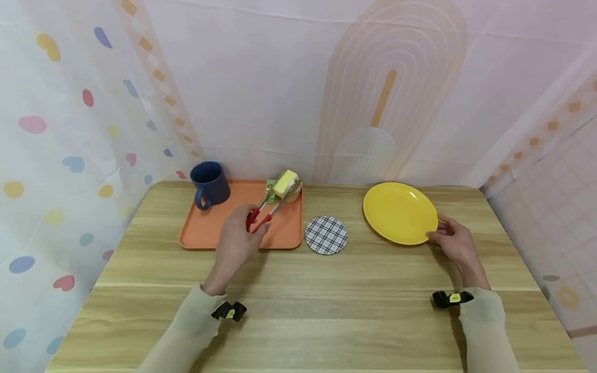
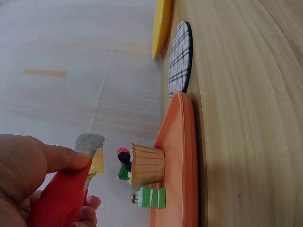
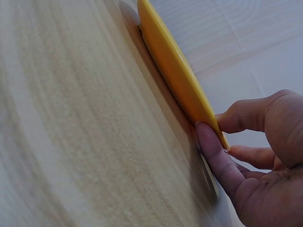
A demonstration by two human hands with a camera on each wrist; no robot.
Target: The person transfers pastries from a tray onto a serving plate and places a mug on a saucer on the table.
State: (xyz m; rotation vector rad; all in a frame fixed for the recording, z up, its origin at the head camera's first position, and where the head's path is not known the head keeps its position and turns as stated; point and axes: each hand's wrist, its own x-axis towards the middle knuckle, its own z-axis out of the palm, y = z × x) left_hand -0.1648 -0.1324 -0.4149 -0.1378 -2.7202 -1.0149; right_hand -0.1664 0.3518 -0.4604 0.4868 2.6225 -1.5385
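In the head view, my left hand (image 1: 237,234) holds a pair of tongs (image 1: 253,216) by the red handles. Between the metal tips is a yellow cake-like block (image 1: 285,183), raised over the back right corner of an orange tray (image 1: 205,235). Below it on the tray, the left wrist view shows a cupcake (image 2: 147,164) with berries on top and a green layered cake slice (image 2: 154,197). My right hand (image 1: 456,242) pinches the near right rim of a yellow plate (image 1: 398,212); the right wrist view shows digits on both faces of the rim (image 3: 210,120).
A dark blue mug (image 1: 211,182) stands at the tray's back left. Between tray and plate lies a round checked coaster (image 1: 326,235). A patterned cloth (image 1: 261,93) hangs behind the wooden table (image 1: 345,316).
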